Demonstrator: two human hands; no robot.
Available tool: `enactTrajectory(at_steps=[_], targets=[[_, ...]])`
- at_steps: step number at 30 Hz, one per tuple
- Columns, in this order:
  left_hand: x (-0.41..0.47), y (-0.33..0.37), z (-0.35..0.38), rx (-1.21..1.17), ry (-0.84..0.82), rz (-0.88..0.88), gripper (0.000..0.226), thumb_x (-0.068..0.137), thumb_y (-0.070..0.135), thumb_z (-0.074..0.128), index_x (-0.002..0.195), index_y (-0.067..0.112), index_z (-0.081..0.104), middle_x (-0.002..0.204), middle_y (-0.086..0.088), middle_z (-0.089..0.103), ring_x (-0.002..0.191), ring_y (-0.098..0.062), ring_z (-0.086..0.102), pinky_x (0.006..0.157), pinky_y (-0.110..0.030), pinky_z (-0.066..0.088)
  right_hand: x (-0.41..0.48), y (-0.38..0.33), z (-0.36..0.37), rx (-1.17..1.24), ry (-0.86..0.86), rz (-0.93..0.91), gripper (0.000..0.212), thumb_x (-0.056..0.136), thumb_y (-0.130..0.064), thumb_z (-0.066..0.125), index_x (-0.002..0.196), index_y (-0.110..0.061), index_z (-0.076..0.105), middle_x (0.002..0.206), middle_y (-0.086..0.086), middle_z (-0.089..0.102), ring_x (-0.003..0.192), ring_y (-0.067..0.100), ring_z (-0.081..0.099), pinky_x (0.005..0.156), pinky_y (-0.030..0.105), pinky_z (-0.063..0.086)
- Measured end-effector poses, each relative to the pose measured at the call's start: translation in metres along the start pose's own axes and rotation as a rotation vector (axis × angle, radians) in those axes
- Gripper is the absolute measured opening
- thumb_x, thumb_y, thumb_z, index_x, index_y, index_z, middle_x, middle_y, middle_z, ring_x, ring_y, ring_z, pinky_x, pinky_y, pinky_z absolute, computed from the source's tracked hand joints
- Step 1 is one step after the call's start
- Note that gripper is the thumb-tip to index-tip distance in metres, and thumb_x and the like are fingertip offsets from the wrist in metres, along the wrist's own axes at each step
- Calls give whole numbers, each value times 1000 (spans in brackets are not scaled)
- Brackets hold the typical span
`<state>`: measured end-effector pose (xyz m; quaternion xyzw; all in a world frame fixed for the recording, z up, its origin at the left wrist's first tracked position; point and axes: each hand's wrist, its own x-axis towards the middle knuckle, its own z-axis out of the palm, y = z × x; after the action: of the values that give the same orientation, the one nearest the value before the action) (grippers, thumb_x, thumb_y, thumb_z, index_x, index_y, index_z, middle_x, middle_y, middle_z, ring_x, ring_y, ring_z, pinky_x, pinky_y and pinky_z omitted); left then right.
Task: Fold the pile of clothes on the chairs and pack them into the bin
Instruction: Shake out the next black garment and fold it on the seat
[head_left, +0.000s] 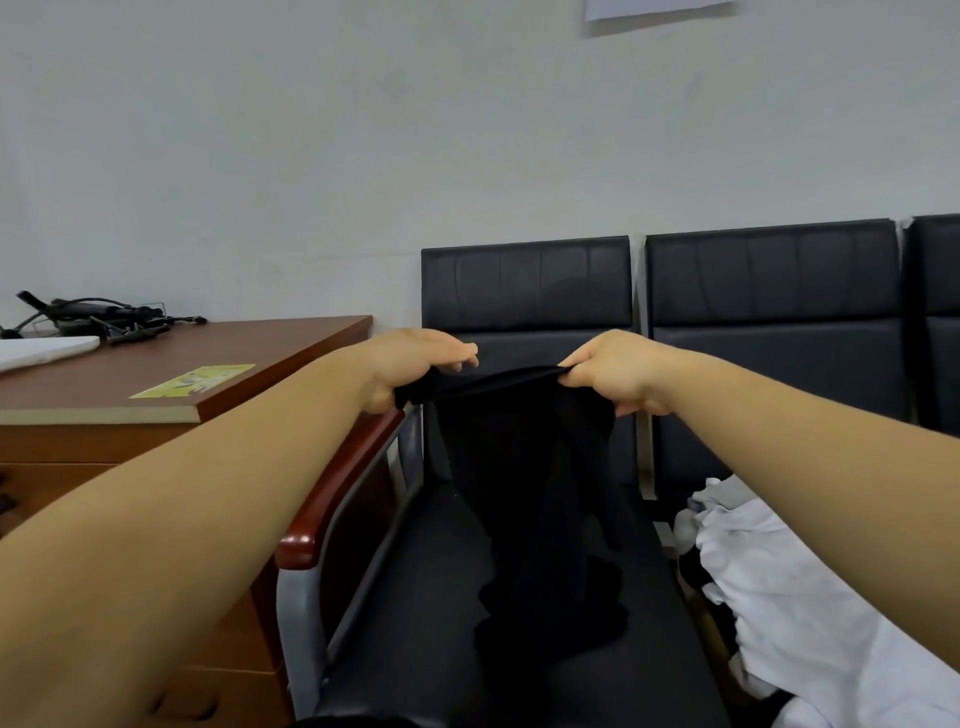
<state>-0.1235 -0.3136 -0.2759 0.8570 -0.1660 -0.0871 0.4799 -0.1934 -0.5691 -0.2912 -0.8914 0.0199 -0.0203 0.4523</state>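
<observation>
A black garment (524, 499) hangs in front of me over the seat of a dark padded chair (524, 291). My left hand (415, 366) grips its top edge on the left, and my right hand (613, 371) pinches the same edge on the right, stretching it taut between them. The cloth's lower part bunches on the chair seat. A pile of white clothes (810, 613) lies on the neighbouring chair (774, 312) at the lower right. No bin is in view.
A wooden desk (171, 384) stands to the left, bearing black cables (104, 317), a white sheet (41, 348) and a yellow sticker (195, 380). A red wooden armrest (332, 488) separates desk and chair. A grey wall rises behind.
</observation>
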Motion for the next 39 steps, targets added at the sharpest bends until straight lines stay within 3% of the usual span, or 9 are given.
enactTrajectory(at_steps=[5, 10, 13, 14, 19, 22, 31, 34, 39], targets=[[-12, 5, 2, 377, -177, 66, 30, 79, 38, 85, 102, 20, 76, 114, 0, 72, 104, -14, 62, 101, -33, 47, 2, -13, -7, -45, 101, -83, 23, 98, -14, 58, 94, -20, 79, 79, 2, 68, 72, 18, 59, 60, 27, 50], [-13, 22, 2, 427, -62, 56, 26, 97, 38, 68, 79, 19, 67, 74, 5, 66, 75, -16, 65, 75, -30, 48, 3, -21, -9, -19, 161, -143, 26, 102, -16, 47, 103, -24, 72, 94, 3, 71, 79, 20, 63, 69, 32, 52], [-20, 35, 0, 550, -23, -36, 22, 106, 28, 53, 99, 13, 68, 126, -14, 61, 117, -34, 63, 99, -43, 48, 1, -22, -12, -28, 79, -186, 15, 100, -25, 60, 99, -24, 74, 103, -3, 72, 101, 18, 66, 85, 29, 51], [-22, 38, 0, 576, 9, -33, 23, 107, 24, 51, 110, 10, 70, 109, -10, 67, 116, -32, 61, 98, -39, 45, -1, -22, -13, -71, 31, -191, 12, 96, -31, 68, 102, -23, 74, 109, -6, 71, 109, 17, 64, 92, 30, 48], [-10, 34, 2, -301, 280, 9, 21, 102, 8, 49, 92, 1, 66, 95, -16, 71, 83, -26, 69, 69, -35, 55, -6, -21, -20, -586, -130, -3, 62, 83, -43, 82, 134, -16, 60, 131, -1, 63, 117, 26, 62, 99, 40, 53], [-11, 32, 11, -598, 311, -8, 23, 101, 11, 50, 88, 5, 68, 72, -9, 72, 62, -22, 70, 54, -31, 57, -3, -16, -21, -468, -136, 75, 36, 94, -34, 73, 122, -13, 64, 126, 4, 68, 107, 27, 68, 83, 38, 56], [-21, 12, -20, -102, -123, -5, 40, 76, 37, 79, 109, 17, 75, 107, -6, 79, 95, -23, 76, 88, -37, 56, 3, -16, -40, 162, -30, -85, 10, 98, -19, 66, 101, -15, 75, 102, 8, 77, 93, 22, 73, 82, 35, 59], [-16, 9, -29, 214, -129, -15, 25, 88, 23, 79, 113, 19, 75, 105, -2, 79, 96, -20, 77, 89, -37, 57, -6, -30, -45, 55, -104, -130, 14, 90, -26, 77, 101, -17, 78, 98, 4, 79, 92, 24, 77, 83, 38, 60], [-3, 8, -33, -127, 0, 68, 17, 104, 12, 57, 115, 14, 70, 110, -8, 77, 96, -21, 75, 81, -31, 58, -6, -35, -44, -548, -138, -35, 51, 73, -46, 87, 113, -19, 73, 110, -4, 75, 102, 22, 72, 99, 44, 56]])
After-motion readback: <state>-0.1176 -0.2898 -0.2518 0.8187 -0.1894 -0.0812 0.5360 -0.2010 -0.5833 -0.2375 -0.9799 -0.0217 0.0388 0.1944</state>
